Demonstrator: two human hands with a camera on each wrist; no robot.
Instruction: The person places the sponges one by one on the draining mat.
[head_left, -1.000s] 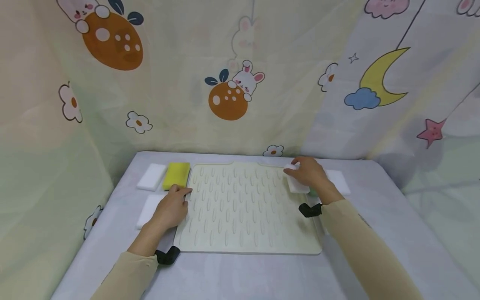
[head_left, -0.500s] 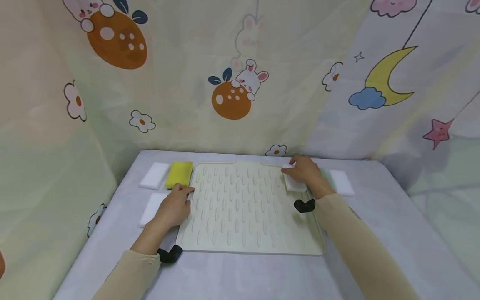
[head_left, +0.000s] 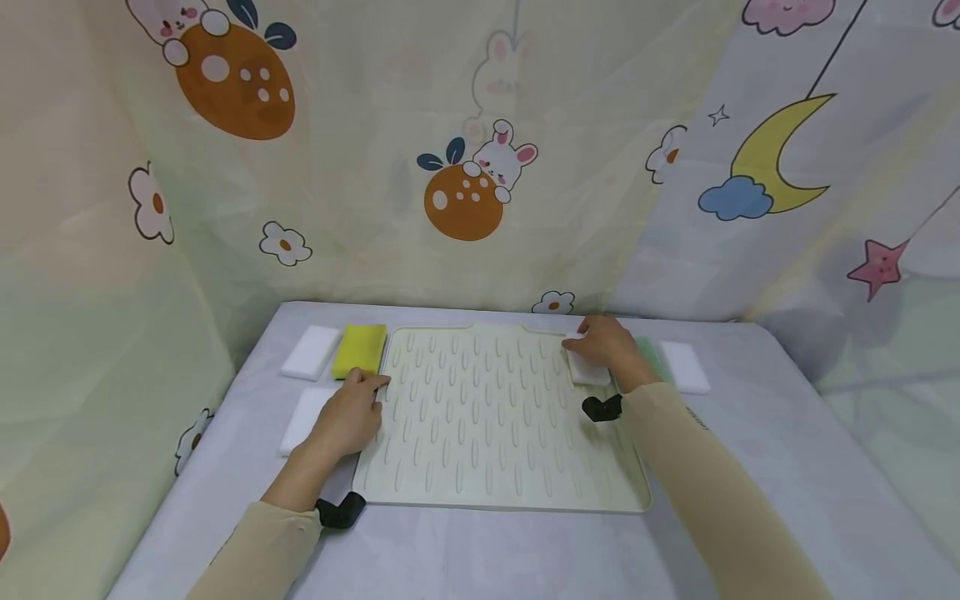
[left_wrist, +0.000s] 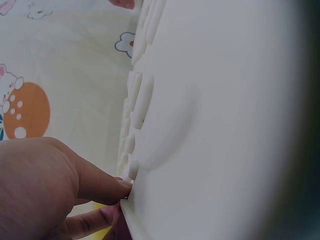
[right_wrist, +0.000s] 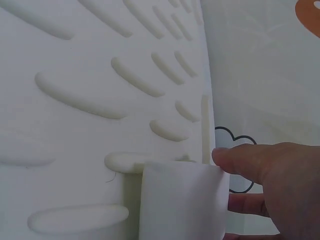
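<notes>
A cream drying mat (head_left: 480, 425) with raised oval ridges lies on the table. At its far right corner my right hand (head_left: 606, 346) holds a white sponge (head_left: 588, 372), thumb at its far end. In the right wrist view this sponge (right_wrist: 182, 200) looks slightly bent over the ridges; part of it is cut off by the frame. On the left, my left hand (head_left: 348, 417) pinches the mat's side edge. The left wrist view has the thumb (left_wrist: 107, 190) on top of the mat (left_wrist: 215, 150) and fingers below the edge.
A yellow sponge (head_left: 360, 350) and a white block (head_left: 311, 352) lie at the far left, with another white block (head_left: 306, 415) partly behind my left hand. Right of the mat are a green piece (head_left: 651, 358) and a white block (head_left: 685, 367). A printed curtain (head_left: 360, 167) hangs behind.
My right hand and the white sponge have shifted slightly left over the mat, uncovering more of the green piece. My left hand keeps its place at the edge. The head view has turned a little.
</notes>
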